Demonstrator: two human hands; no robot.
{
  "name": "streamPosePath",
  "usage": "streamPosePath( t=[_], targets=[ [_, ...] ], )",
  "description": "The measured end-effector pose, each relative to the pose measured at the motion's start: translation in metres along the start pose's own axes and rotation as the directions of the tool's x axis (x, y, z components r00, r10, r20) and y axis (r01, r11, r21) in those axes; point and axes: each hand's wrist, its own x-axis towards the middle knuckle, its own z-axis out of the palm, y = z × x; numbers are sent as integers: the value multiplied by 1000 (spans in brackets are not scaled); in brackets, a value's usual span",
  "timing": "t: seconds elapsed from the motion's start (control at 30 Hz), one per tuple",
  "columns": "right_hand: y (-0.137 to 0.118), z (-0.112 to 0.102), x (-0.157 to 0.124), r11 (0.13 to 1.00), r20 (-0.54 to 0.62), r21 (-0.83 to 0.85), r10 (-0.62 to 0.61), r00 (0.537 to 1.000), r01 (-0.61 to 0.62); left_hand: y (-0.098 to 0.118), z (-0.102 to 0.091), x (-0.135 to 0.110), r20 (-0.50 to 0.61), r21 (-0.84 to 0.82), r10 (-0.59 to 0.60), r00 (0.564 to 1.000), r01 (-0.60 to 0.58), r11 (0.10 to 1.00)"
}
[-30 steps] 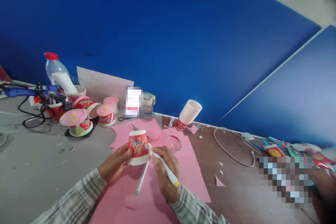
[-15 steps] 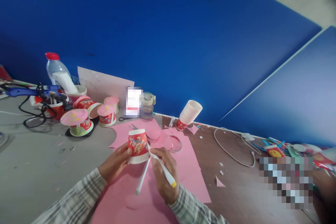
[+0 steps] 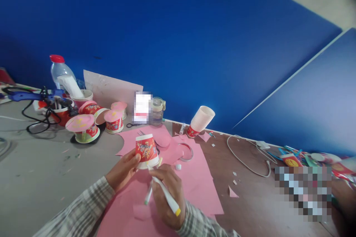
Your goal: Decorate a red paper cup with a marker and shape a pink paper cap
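Observation:
A red paper cup (image 3: pixel 146 149) with a printed pattern is upside down in my left hand (image 3: pixel 125 168), whose fingers wrap its left side. My right hand (image 3: pixel 168 192) grips a white marker (image 3: pixel 168 196) with a yellow end, its tip at the white rim of the cup. A few yellow marks show near that rim. Under my right hand lies a second white marker (image 3: pixel 148 194) with a green end, partly hidden. Pink paper sheets (image 3: pixel 197 189) spread beneath both hands. Beyond the cup lie a roll of tape (image 3: pixel 189 152) and scissors, partly covered.
Several red cups with pink paper discs (image 3: pixel 80 123) stand at the left, near a bottle with a red cap (image 3: pixel 57 59). A leaning stack of cups (image 3: pixel 201 120) and a glass jar (image 3: pixel 157 113) stand by the blue partition (image 3: pixel 178 44). A white cable (image 3: pixel 247 172) lies right.
My right hand has moved down and left, bringing the marker tip from the cup's right side to its lower rim. The cup has turned slightly in my left hand.

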Motion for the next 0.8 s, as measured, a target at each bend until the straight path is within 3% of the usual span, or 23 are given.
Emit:
streamPosePath(
  t=[0.3, 0.8],
  targets=[
    [5, -8, 14, 996, -157, -36, 81, 984, -87, 1, 3, 1, -18, 1, 33, 999, -33, 999],
    [4, -5, 8, 996, -95, -60, 54, 994, -60, 1, 3, 1, -13, -7, 41, 999, -41, 999]
  ],
)
